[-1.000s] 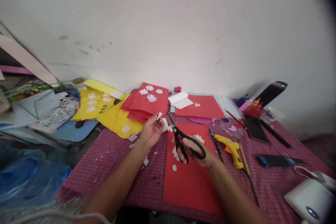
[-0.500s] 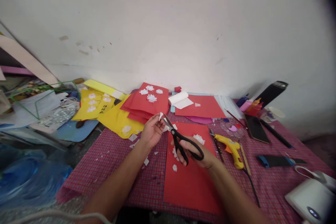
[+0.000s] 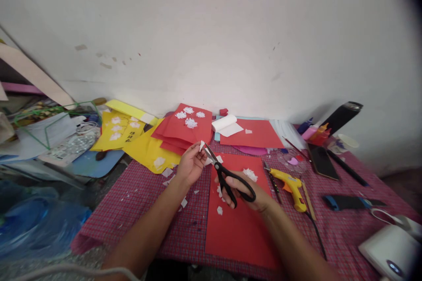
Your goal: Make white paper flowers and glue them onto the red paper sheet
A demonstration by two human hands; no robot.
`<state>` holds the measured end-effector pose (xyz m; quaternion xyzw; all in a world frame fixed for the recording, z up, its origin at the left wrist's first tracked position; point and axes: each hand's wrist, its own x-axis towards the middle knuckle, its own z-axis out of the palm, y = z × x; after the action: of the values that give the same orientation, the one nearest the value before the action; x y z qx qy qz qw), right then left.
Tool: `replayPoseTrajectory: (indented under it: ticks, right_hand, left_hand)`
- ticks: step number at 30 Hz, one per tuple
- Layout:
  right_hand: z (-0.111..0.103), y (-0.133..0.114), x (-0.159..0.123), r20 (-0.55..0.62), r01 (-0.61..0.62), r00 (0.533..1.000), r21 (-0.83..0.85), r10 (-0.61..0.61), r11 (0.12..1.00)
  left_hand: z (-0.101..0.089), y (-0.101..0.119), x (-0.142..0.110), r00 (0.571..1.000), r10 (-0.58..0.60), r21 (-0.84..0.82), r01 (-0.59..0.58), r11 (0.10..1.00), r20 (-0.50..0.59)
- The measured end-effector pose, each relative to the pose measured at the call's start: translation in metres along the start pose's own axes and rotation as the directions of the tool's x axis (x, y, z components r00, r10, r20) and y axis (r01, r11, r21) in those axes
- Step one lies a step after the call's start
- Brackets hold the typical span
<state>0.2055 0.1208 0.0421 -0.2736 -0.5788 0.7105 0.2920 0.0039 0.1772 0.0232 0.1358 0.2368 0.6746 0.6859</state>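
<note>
Between the fingertips of my left hand is a small folded piece of white paper. My right hand grips a pair of black-handled scissors, fingers through the loops. The blade tips are at the white paper, close to my left fingers; whether they are cutting into it I cannot tell. Under my right hand lies a red sheet of paper bearing white paper flowers and a small white cutout. My right hand partly hides one of the flowers.
Behind are red cards with white flowers and a white paper roll. Yellow papers lie left. On the right are a yellow glue gun, a phone, a black flask and a white device. White scraps dot the tablecloth.
Over the last second the scissors moved slightly left, bringing their tips to the white paper. My left hand shifted a little right. In the last half second hardly anything has moved.
</note>
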Motion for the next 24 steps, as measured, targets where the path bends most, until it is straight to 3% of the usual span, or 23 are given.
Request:
replayPoseTrajectory:
  ticks: [24]
  right_hand:
    - [0.0003, -0.0013, 0.0013, 0.008, 0.000, 1.000, 0.003, -0.001, 1.000]
  left_hand:
    - [-0.0046, -0.0021, 0.0026, 1.000, 0.018, 0.004, -0.018, 1.000, 0.013]
